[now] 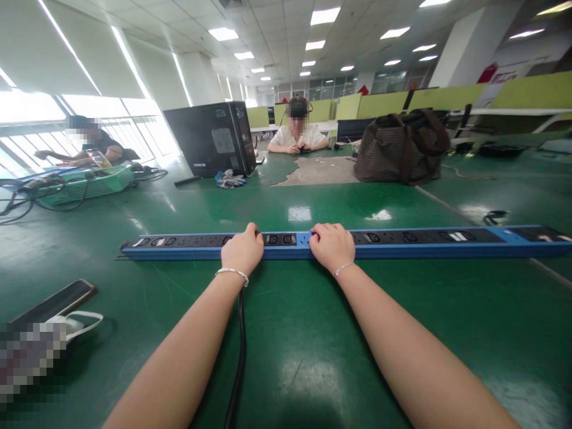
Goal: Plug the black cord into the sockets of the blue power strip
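A long blue and black power strip [393,250] lies across the green table, its row of sockets facing up. My left hand [243,247] is closed over it left of the middle, fingers curled over the far edge. Right of the middle, my right hand [333,245] grips the strip the same way, beside a blue socket section. Both hands' fingertips are partly hidden behind the strip. A black cable [241,357] runs from beneath my left wrist toward the near edge of the view.
On the far side stand a black computer case [210,140], gloves [230,179] and a brown bag [395,149]. A green basket [89,185] with cables is at the left. A phone [58,301] lies near left. Two people sit beyond.
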Demonstrator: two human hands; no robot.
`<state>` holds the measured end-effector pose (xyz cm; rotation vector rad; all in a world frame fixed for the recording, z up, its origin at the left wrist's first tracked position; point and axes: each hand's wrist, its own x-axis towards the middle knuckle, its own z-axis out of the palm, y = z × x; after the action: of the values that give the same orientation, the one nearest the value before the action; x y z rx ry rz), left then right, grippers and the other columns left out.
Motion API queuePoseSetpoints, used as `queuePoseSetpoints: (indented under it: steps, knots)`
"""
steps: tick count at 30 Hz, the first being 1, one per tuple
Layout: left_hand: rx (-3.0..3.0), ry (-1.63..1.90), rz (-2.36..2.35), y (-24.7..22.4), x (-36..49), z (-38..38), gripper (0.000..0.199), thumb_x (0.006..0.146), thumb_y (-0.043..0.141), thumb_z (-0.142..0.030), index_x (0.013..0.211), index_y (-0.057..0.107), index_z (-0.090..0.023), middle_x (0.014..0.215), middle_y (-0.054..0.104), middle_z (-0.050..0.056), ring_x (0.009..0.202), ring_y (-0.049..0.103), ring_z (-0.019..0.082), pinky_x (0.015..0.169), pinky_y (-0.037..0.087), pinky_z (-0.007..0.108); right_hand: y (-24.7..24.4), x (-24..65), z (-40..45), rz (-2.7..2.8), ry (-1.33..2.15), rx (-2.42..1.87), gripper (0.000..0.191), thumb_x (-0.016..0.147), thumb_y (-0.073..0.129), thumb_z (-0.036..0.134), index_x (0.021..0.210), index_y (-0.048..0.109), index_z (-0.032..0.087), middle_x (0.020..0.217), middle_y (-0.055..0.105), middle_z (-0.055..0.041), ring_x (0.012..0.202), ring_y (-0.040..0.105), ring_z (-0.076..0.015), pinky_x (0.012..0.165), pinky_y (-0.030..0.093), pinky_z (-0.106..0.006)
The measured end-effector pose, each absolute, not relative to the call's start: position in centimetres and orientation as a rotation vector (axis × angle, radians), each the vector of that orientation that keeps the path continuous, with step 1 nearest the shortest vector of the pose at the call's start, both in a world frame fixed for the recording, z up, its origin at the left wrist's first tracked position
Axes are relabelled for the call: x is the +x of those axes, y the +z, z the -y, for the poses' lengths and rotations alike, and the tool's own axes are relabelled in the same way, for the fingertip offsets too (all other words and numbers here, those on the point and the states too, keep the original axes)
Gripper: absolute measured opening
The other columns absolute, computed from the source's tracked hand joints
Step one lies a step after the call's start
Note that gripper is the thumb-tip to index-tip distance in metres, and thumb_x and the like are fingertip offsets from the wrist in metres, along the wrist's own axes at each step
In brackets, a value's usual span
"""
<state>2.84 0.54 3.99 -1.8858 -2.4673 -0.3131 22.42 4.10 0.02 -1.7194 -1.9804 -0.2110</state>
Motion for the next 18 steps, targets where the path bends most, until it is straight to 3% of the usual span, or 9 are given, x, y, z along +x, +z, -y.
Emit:
queuePoseSetpoints:
  steps: [18]
  knots:
    - [-1.851,-0.434,2.431,3.55,2.45,-0.37,0.035,0.086,0.032,-0.041,0.106,0.056,-0.027,0.088,0.069,0.009,0.083,0.064,0.028,0.07,0.046,0.039,-0.37,22.34,-4.21,1.946,-0.284,-1.701,0.028,0.08,0.04,0.026,0.088,0.067,0.025,0.092,0.067,-0.0029,0.09,0.05,-0.021,0.07,0.03,-0.032]
